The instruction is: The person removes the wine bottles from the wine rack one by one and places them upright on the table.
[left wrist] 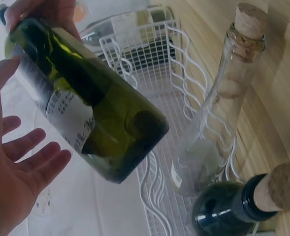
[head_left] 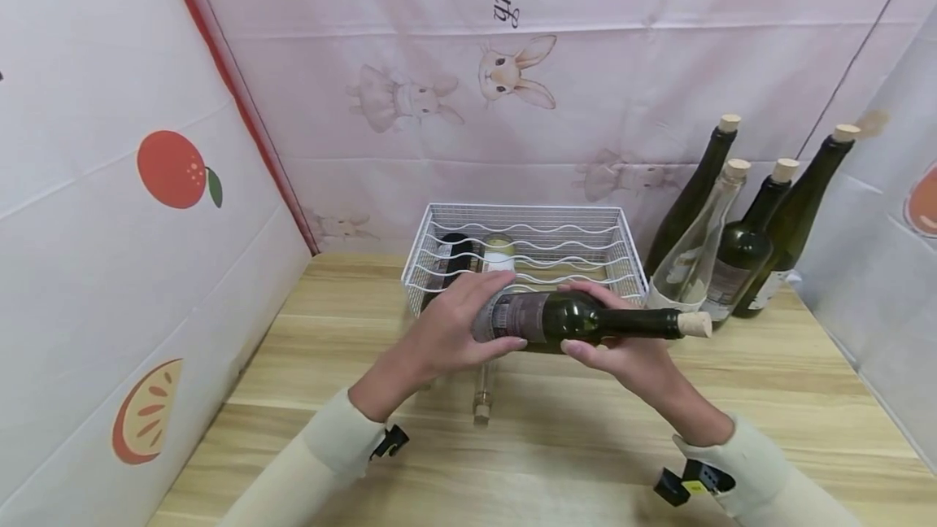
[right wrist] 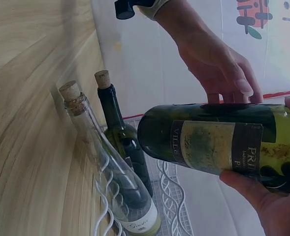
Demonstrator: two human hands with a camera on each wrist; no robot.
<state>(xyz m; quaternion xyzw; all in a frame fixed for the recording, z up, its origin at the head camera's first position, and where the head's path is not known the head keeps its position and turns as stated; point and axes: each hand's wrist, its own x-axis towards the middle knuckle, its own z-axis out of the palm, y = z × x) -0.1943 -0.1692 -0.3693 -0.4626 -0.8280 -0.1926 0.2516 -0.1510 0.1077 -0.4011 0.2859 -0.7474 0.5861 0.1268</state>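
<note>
A dark green wine bottle with a cork and a label lies nearly level in the air above the front of a white wire rack. My right hand grips it around the shoulder, thumb on the near side. My left hand is around the base end. In the left wrist view the left fingers are spread and relaxed, apart from the glass, with the thumb close to the label. In the rack lie a clear corked bottle and a dark corked bottle, necks toward me.
Several corked bottles stand upright right of the rack, among them a clear bottle and a tall green bottle. The wooden table reaches to fabric walls at the back and sides.
</note>
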